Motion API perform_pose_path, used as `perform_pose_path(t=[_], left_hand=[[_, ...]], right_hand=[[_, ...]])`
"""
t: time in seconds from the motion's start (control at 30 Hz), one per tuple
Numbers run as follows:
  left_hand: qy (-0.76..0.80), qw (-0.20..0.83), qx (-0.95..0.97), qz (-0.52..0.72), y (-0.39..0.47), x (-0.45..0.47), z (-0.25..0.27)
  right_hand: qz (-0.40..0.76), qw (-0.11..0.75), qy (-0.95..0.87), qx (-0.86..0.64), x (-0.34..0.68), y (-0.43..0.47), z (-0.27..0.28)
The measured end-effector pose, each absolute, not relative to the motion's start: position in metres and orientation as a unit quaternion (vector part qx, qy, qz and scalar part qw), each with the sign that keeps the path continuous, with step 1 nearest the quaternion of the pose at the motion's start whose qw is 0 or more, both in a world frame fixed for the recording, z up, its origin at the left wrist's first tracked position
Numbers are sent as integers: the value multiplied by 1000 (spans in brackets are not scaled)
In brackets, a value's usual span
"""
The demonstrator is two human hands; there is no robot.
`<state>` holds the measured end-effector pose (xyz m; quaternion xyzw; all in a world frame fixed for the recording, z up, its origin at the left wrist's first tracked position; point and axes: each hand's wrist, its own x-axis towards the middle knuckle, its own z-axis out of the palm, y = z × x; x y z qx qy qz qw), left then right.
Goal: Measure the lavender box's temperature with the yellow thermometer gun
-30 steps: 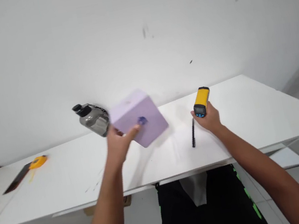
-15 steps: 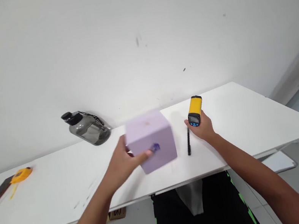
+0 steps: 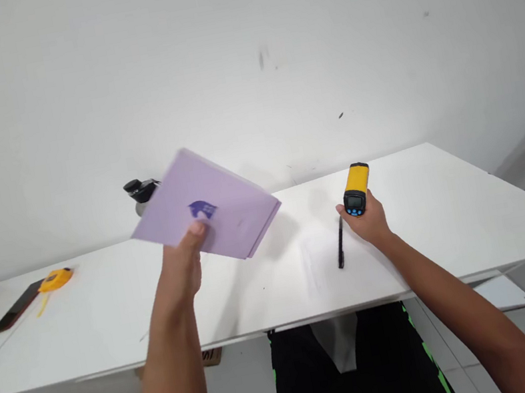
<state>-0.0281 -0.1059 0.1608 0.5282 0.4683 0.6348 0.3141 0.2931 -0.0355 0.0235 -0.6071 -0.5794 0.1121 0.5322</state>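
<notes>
My left hand (image 3: 186,257) grips a lilac box (image 3: 225,213) with a dark blue mark on one face. The thumb lies on that face beside the mark; the other fingers are hidden behind the box, which is held tilted above the table. My right hand (image 3: 368,217) is wrapped round a yellow and black infrared thermometer (image 3: 358,183), its small screen and blue buttons facing me. Just left of that hand a black pen (image 3: 340,247) lies on the white table (image 3: 290,293).
Behind the box, a dark water bottle (image 3: 140,191) stands partly hidden near the wall. To the left lie a yellow tape measure (image 3: 55,280) and a flat dark panel (image 3: 15,309). The table's front edge runs close to my lap.
My left hand has lifted the lilac box up and to the left and turned it, so it now covers most of the bottle. My right hand keeps the thermometer in about the same place.
</notes>
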Motion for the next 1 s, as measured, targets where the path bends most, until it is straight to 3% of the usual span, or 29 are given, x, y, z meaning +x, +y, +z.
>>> perform_pose_path(t=[0.2,0.37,0.5,0.6,0.67,0.73,0.87,1.0], left_hand=[[459,385,527,602,-124,-29,167],[393,320,464,726,-116,-1,152],[473,318,525,632,-116,16,136],[460,317,486,672,-113,15,139],[402,241,451,760,-108,12,145],[394,180,469,770,-105,14,147],[515,227,552,616,-105,25,136],[441,208,494,720,-98,24,131]], right_hand=[[108,506,-607,-604,290,-37,22],[109,502,-605,-609,290,-36,22],[126,493,-601,-616,292,-35,23],[133,490,-593,-625,293,-34,22],[148,506,-581,-621,293,-34,21],[168,535,-566,-605,292,-34,19],[203,589,-542,-564,289,-35,14],[221,613,-539,-534,289,-35,11]])
